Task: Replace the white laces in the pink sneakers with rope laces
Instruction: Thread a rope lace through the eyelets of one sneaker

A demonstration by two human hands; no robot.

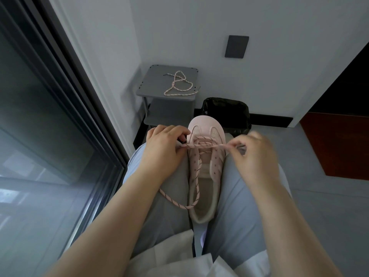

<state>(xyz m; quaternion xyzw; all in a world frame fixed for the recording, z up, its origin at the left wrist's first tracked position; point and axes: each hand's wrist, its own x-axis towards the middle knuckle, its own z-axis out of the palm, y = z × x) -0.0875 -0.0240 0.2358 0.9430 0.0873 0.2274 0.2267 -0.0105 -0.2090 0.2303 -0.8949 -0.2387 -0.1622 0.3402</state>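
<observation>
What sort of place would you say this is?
Probably a corner of a home or flat: a small grey side table against the white wall, a bag-lined bin beside it, and a dark-framed glass door on the left. The pink sneaker rests on the person's lap.

Head-worn view, aimed forward and down
The left hand (163,150) and right hand (257,156) are framed close at centre; a grey side table (155,76) is seen beyond them.

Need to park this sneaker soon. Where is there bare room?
The floor is bare between the black bin and the red-brown panel. The grey stand's top is free left of the spare rope lace. The lap is crowded: sneaker, left hand, right hand.
</observation>
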